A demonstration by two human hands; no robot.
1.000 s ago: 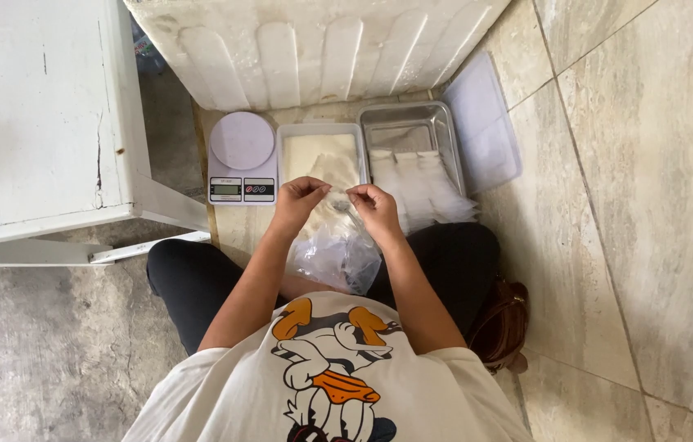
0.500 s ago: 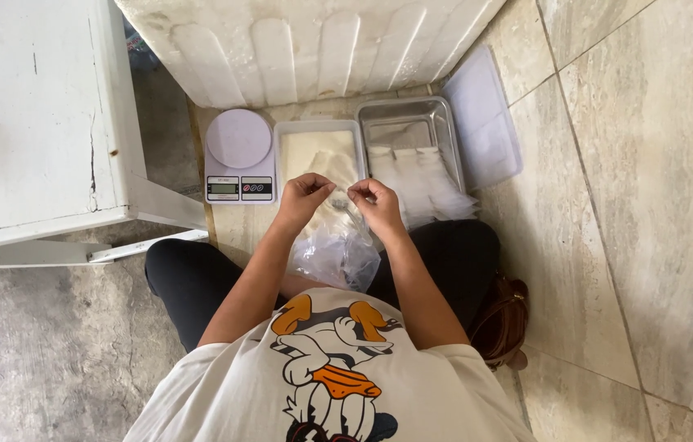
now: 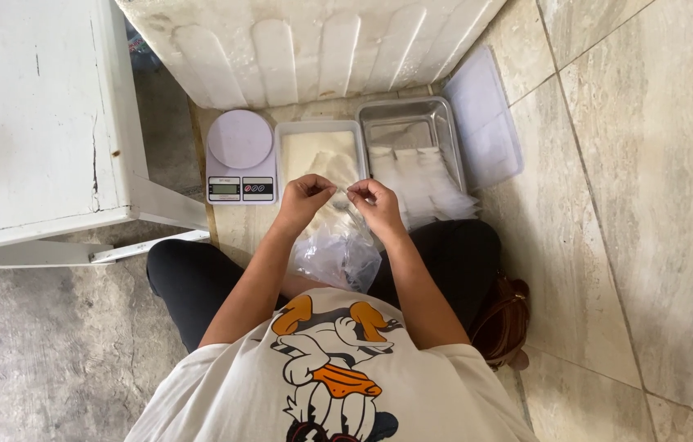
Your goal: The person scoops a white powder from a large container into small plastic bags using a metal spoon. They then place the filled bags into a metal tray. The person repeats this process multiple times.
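Note:
I sit on the floor and hold a small clear plastic bag point(image 3: 345, 190) between both hands. My left hand point(image 3: 304, 196) pinches its left edge and my right hand point(image 3: 377, 201) pinches its right edge. Below the hands a bundle of clear plastic bags point(image 3: 337, 250) lies in my lap. Just beyond my hands stands a white plastic tub point(image 3: 283, 141) with a pale cream-coloured filling. To its right a metal tray point(image 3: 450, 131) holds several filled small clear bags point(image 3: 424, 184).
A white digital kitchen scale point(image 3: 240, 155) stands left of the tub. A translucent lid point(image 3: 486, 123) leans beside the metal tray. A white ribbed surface point(image 3: 314, 41) lies beyond, a white cabinet point(image 3: 27, 123) at left, a brown sandal point(image 3: 502, 323) by my right leg.
The view has shifted slightly. My hands have kept working the small bag's top edge between them and have drawn a little apart.

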